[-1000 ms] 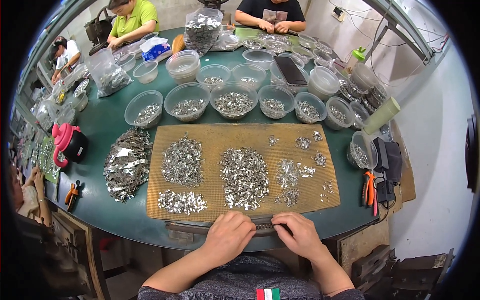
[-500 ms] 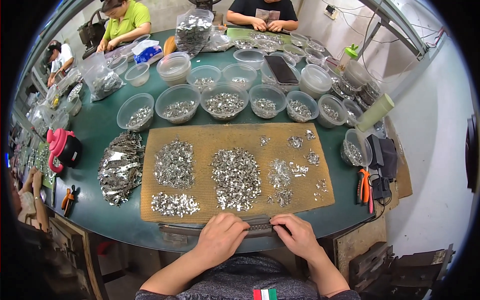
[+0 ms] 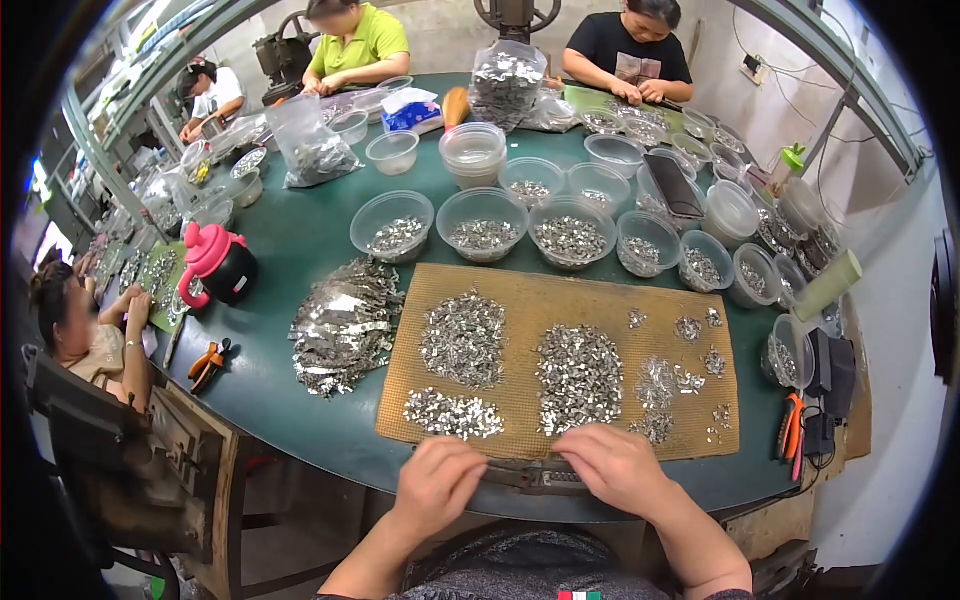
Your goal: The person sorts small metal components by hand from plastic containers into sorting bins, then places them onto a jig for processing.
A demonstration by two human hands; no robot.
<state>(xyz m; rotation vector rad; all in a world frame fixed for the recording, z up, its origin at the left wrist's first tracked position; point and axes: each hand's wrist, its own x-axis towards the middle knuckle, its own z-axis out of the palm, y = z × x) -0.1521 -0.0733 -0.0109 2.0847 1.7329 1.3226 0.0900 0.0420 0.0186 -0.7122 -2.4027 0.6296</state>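
Note:
A dark, narrow bar with a row of small slots (image 3: 562, 479) lies along the table's front edge, just below a brown textured mat (image 3: 520, 300). My left hand (image 3: 437, 487) is at the bar's left end, its fingertips pressed together; anything between them is too small to make out. Over the bar's right part is my right hand (image 3: 618, 472), its fingers bunched at the mat's front edge and covering some of the slots. Small shiny metal pieces lie on the mat: a large heap (image 3: 580, 380) beyond my right hand, another heap (image 3: 463, 338) at the left, and a flatter pile (image 3: 453, 413) beyond my left hand.
Left of the mat lies a bundle of metal strips (image 3: 343, 330), with orange-handled pliers (image 3: 209, 366) and a pink-lidded black jug (image 3: 217, 263) farther left. Clear plastic bowls (image 3: 483, 225) of metal pieces line the back. More pliers (image 3: 791, 428) lie right. Several people sit around the table.
The view has swung left, so the table appears farther right. My hands have shifted left along the bar and stand farther apart; the slots now show beside my right hand instead of between both.

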